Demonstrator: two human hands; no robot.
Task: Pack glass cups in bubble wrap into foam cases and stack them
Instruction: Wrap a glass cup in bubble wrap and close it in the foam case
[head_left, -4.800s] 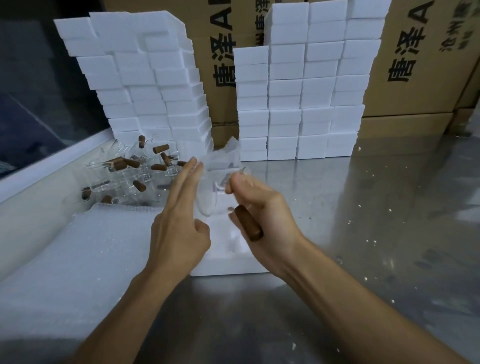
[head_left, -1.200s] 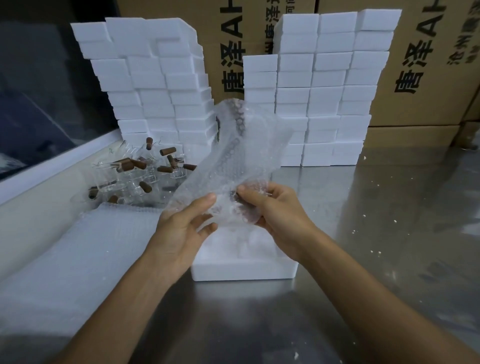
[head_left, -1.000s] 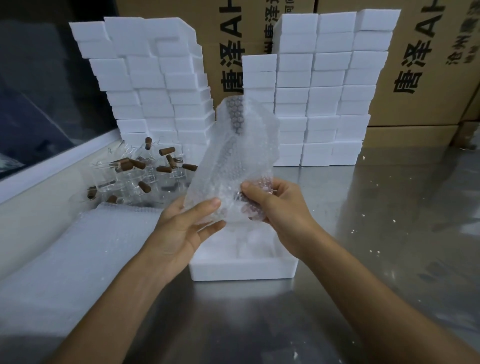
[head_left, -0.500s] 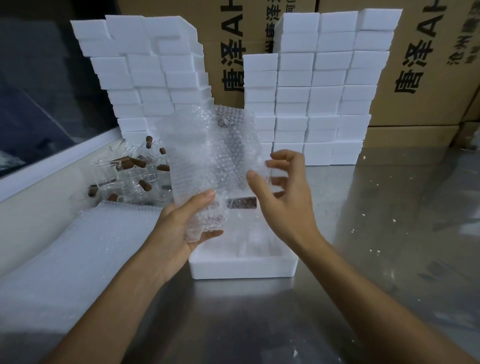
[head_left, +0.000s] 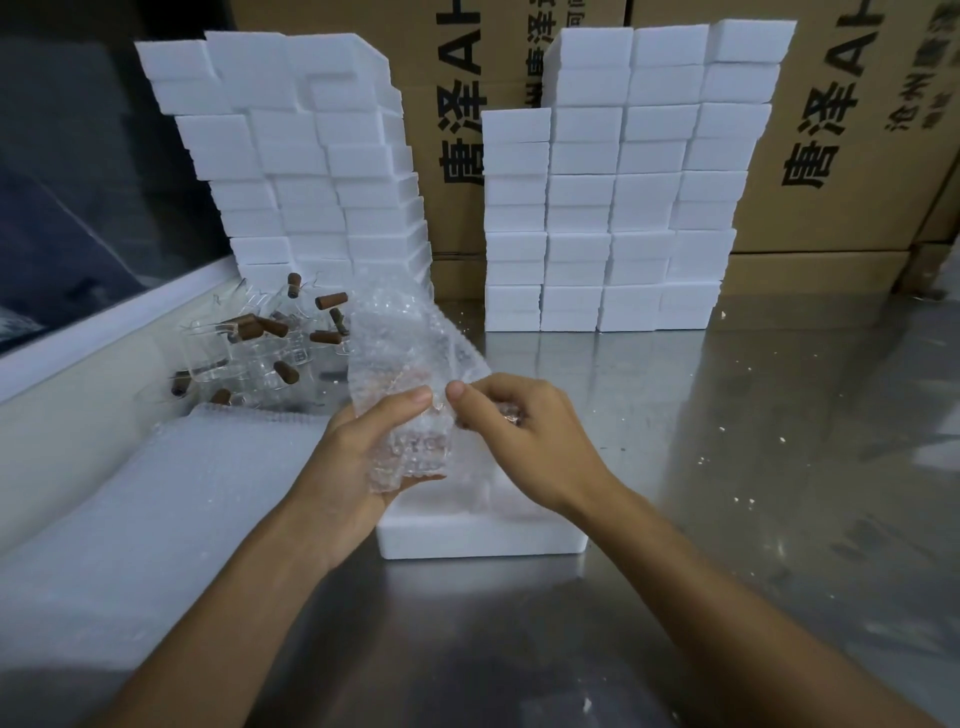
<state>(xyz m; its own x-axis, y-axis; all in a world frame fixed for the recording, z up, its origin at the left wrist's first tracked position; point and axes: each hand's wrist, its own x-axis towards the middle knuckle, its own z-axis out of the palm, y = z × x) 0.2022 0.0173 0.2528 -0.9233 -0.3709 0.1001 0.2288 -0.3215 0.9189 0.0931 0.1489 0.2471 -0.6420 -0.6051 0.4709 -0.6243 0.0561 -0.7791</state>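
Observation:
My left hand (head_left: 353, 467) cradles a glass cup rolled in a sheet of bubble wrap (head_left: 400, 364), thumb pressed on the wrap. My right hand (head_left: 524, 441) grips the sheet's right side, its fingers curled over the wrapped brown handle. The loose upper end of the sheet stands up above both hands. Below them an open white foam case (head_left: 483, 535) lies on the steel table. The cup itself is mostly hidden by the wrap.
A pile of unwrapped glass cups with brown handles (head_left: 260, 343) lies at the back left. A stack of bubble wrap sheets (head_left: 145, 514) is on my left. Two tall stacks of white foam cases (head_left: 311, 171) (head_left: 623, 208) stand before cardboard boxes (head_left: 831, 130).
My right hand, open half a second ago, has closed onto the wrap. The sheet, held up flat before, is now folded around the cup and lowered toward the foam case.

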